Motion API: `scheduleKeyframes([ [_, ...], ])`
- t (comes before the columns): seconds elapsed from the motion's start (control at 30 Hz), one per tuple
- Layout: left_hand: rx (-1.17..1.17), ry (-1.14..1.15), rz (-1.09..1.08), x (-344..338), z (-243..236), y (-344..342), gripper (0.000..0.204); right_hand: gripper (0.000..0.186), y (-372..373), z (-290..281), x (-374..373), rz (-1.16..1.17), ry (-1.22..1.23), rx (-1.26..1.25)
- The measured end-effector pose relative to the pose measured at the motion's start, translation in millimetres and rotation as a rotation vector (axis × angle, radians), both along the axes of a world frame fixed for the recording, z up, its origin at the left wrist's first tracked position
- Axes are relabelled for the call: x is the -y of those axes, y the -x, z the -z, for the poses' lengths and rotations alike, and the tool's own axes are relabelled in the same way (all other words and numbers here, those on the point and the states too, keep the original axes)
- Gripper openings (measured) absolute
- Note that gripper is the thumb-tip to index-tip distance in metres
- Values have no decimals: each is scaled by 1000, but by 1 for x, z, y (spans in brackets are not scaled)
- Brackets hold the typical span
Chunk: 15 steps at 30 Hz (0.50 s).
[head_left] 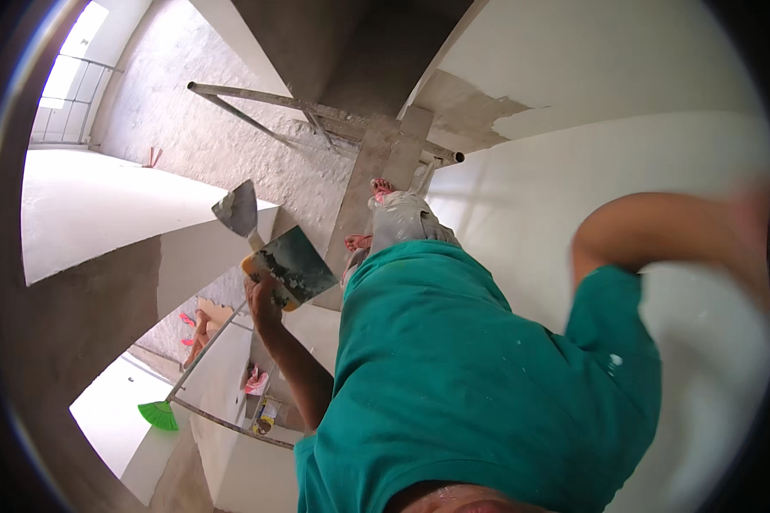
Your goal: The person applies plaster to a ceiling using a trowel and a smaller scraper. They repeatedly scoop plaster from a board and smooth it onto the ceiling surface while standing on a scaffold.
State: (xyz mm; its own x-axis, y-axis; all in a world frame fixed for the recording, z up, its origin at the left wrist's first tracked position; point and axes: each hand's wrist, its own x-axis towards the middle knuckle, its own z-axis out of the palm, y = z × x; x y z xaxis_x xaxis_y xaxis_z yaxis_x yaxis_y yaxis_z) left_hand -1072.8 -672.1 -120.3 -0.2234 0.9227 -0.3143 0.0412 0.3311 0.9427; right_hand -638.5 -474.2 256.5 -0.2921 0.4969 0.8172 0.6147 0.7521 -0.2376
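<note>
My left hand [263,297] is closed around a flat metal trowel [294,263] with a yellow-orange grip. Dark and pale smears of filler cover its square blade. A wide putty knife [238,210] sticks out from the same hand, its flared blade pointing away and filler on it. My right arm is bent and raised at the far right, close to the white wall. Motion blurs my right hand [751,227] at the picture's rim, so its fingers and anything in them cannot be made out.
My bare feet stand on a narrow plank [361,192] beside metal scaffold pipes [316,109]. Rough floor [188,94] lies below. At lower left are another person's bare legs [200,335], a green broom [158,416] and a pink bag [255,380]. A bare grey patch [470,107] marks the wall.
</note>
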Motion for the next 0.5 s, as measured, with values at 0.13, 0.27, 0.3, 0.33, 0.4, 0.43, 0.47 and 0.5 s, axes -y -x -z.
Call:
scheduleKeyframes([
  [0.13, -94, 44, 0, 12, 14, 13, 27, 75, -27, 269, 8, 279, 946, -157],
  [0.27, 74, 118, -79, 3, -5, 6, 25, 76, 10, 457, 113, 416, 1705, 423],
  [0.3, 194, 168, -159, 1, -12, 2, 23, 76, 19, 469, 128, 408, 1754, 491],
  [0.33, 72, 108, -118, 2, -11, 2, 24, 76, 24, 475, 135, 386, 1729, 510],
  [0.4, -169, -15, -33, 4, -7, 2, 25, 51, 18, 488, 135, 218, 1704, 453],
  [0.43, 259, 143, -205, -4, -16, -2, 30, 45, 9, 504, 136, 85, 1711, 391],
  [0.47, 254, 135, -202, -6, -23, -6, 31, 39, 4, 502, 132, -48, 1705, 333],
  [0.5, 250, 128, -200, -8, -29, -10, 32, 35, 2, 499, 136, -94, 1691, 320],
])
